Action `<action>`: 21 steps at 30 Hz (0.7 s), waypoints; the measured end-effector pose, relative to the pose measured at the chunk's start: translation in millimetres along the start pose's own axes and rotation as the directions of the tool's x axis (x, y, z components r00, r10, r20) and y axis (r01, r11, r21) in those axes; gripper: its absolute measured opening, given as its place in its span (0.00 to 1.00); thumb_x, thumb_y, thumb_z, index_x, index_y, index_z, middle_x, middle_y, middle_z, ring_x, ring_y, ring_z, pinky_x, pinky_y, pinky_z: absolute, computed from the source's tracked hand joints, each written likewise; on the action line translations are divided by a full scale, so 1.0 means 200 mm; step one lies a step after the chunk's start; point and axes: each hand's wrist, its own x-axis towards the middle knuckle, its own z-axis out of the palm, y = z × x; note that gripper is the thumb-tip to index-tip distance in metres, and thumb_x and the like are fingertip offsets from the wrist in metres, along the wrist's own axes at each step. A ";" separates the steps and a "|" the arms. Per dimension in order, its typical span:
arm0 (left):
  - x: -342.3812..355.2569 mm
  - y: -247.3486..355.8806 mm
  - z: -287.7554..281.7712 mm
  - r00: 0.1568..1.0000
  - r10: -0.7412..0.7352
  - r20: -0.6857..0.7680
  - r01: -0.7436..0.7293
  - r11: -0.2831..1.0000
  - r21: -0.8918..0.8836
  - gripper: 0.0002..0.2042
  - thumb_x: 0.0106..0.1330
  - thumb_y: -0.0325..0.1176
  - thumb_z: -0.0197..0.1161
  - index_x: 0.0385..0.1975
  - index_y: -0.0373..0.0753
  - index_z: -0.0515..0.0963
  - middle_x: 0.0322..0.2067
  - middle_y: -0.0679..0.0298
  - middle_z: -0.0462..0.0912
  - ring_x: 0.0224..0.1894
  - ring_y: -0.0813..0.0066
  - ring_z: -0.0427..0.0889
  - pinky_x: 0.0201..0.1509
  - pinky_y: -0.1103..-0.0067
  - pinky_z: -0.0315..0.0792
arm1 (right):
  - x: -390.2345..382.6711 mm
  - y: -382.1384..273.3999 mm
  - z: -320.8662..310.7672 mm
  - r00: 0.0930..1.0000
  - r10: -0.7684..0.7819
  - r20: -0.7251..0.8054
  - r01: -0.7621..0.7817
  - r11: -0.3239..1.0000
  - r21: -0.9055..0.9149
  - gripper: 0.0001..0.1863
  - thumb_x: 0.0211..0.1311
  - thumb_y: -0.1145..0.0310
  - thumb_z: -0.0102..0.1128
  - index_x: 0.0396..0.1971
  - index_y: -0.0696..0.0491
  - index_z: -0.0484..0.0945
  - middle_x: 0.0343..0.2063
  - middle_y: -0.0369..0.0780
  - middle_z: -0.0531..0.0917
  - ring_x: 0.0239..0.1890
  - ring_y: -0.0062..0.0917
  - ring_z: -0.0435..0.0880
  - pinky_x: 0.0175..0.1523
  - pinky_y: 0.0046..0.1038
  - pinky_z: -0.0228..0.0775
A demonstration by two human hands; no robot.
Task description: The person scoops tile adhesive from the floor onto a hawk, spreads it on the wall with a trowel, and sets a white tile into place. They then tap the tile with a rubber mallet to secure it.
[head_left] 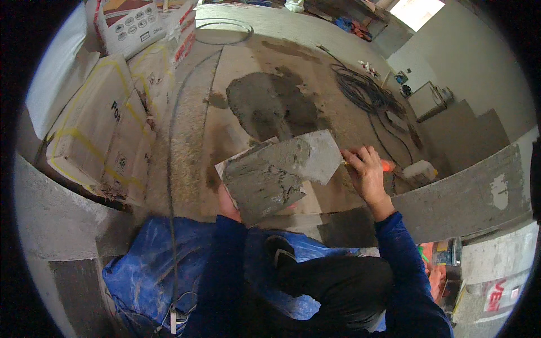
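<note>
My left hand (227,204) supports a tile (221,167) from its near left side; most of the fingers are hidden beneath it. Wet grey mortar (262,180) covers the tile's upper face. In my right hand (367,176) is a trowel (321,156), gripped by its orange handle with the fingers wrapped round. The trowel's flat metal blade lies over the right part of the tile, touching the mortar. Beyond the tile, a wide patch of wet mortar (265,104) is spread on a board on the floor.
Boxes (93,135) and a bag stand at the left. A coiled black hose (366,90) lies at the far right, near a white container (419,170). A cable runs down the left side. Blue sheeting (152,259) lies below me, and a low grey wall edge (451,208) curves across.
</note>
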 end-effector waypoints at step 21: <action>0.09 0.11 -0.45 0.905 0.420 -0.073 -0.425 0.901 -0.089 0.26 0.78 0.50 0.50 0.66 0.38 0.72 0.61 0.56 0.79 0.60 0.58 0.78 0.65 0.62 0.73 | -0.29 -0.01 0.37 0.923 0.308 0.231 -0.385 0.700 0.602 0.16 0.56 0.75 0.76 0.44 0.59 0.82 0.32 0.42 0.79 0.34 0.29 0.77 0.40 0.32 0.71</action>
